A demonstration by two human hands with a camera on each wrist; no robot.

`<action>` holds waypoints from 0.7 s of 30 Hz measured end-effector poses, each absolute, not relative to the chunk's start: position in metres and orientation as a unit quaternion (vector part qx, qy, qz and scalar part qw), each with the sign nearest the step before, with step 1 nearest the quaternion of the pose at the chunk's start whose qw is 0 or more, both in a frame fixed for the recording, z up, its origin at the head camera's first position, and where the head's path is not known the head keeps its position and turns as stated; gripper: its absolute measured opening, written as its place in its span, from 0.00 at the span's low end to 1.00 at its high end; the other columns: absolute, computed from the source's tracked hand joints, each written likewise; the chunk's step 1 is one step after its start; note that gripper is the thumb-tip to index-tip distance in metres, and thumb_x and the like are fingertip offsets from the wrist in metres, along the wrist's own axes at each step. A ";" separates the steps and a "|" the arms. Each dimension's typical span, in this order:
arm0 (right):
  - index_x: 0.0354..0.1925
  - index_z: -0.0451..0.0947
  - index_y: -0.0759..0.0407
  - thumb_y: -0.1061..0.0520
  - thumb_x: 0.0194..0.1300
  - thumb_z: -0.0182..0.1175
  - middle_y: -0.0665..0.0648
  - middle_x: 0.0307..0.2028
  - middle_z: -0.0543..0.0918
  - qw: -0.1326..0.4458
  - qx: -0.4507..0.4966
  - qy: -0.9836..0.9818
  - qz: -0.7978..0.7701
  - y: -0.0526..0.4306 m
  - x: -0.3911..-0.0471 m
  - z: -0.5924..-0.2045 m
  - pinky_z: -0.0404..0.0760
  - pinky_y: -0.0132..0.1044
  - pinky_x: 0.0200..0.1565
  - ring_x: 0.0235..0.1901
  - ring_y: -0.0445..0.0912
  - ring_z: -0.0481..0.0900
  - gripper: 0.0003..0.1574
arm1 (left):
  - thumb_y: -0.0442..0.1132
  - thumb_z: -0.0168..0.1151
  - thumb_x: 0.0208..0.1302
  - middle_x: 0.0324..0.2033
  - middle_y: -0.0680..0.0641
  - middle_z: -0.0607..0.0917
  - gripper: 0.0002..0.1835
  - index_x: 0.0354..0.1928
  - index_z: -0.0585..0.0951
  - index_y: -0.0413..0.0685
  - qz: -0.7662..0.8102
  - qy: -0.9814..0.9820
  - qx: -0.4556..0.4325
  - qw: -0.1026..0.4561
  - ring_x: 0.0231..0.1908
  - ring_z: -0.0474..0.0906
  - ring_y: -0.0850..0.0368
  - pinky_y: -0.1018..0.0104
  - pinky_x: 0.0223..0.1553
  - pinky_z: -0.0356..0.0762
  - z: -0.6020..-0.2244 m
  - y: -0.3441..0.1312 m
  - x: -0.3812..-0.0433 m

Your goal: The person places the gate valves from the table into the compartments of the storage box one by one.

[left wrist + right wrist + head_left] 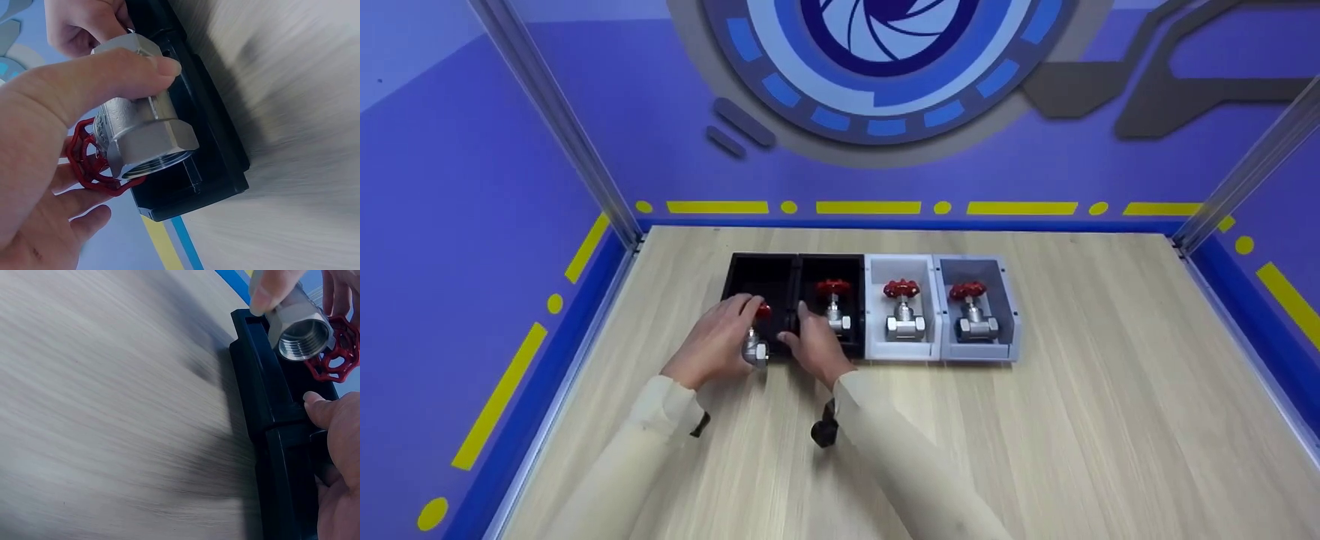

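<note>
My left hand grips a metal gate valve with a red handwheel, over the front of the leftmost black bin. In the left wrist view, the thumb lies across the valve's silver body, and the threaded opening shows. My right hand pinches the wall between the two black bins, its thumb on the left bin's side. Behind that hand, a second gate valve stands in the other black bin.
To the right, a white bin and a grey bin adjoin the black ones. One holds a red-wheeled valve, the other a similar valve. Blue panels stand around the wooden tabletop.
</note>
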State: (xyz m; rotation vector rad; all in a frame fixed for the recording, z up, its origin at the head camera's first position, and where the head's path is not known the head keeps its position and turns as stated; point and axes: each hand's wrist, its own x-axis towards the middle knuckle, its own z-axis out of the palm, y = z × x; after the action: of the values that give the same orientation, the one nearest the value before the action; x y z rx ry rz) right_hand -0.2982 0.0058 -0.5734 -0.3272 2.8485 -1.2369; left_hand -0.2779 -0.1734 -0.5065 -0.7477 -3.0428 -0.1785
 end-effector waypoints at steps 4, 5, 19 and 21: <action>0.71 0.55 0.71 0.50 0.66 0.60 0.68 0.63 0.73 0.028 -0.097 0.910 -0.401 0.006 -0.297 -0.572 0.73 0.43 0.63 0.63 0.51 0.73 0.45 | 0.43 0.78 0.41 0.68 0.37 0.67 0.55 0.71 0.60 0.40 -0.057 -0.970 -0.235 -0.006 0.69 0.62 0.41 0.47 0.70 0.60 -0.505 -0.170 -0.282; 0.71 0.54 0.70 0.49 0.67 0.60 0.68 0.63 0.73 0.033 -0.094 0.910 -0.402 0.006 -0.297 -0.572 0.73 0.43 0.63 0.63 0.51 0.73 0.45 | 0.43 0.79 0.40 0.68 0.37 0.67 0.55 0.71 0.60 0.40 -0.057 -0.970 -0.235 -0.008 0.69 0.62 0.41 0.47 0.70 0.59 -0.505 -0.169 -0.283; 0.71 0.54 0.70 0.49 0.67 0.60 0.67 0.65 0.70 0.038 -0.092 0.912 -0.399 0.007 -0.297 -0.572 0.70 0.43 0.66 0.66 0.52 0.70 0.46 | 0.42 0.80 0.38 0.68 0.36 0.65 0.57 0.72 0.59 0.39 -0.068 -0.972 -0.224 -0.027 0.69 0.61 0.41 0.46 0.71 0.58 -0.504 -0.166 -0.301; 0.71 0.54 0.70 0.49 0.67 0.60 0.68 0.65 0.70 0.037 -0.094 0.912 -0.398 0.007 -0.297 -0.572 0.70 0.42 0.66 0.65 0.52 0.70 0.46 | 0.41 0.80 0.38 0.68 0.36 0.65 0.57 0.72 0.58 0.39 -0.071 -0.972 -0.223 -0.029 0.69 0.61 0.41 0.46 0.71 0.59 -0.504 -0.166 -0.303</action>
State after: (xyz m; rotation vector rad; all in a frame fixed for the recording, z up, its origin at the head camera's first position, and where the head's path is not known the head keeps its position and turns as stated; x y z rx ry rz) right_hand -0.2971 0.0068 -0.5720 -0.2872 2.7986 -1.2222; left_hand -0.3030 -0.1664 -0.5039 -0.7142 -3.1100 -0.2263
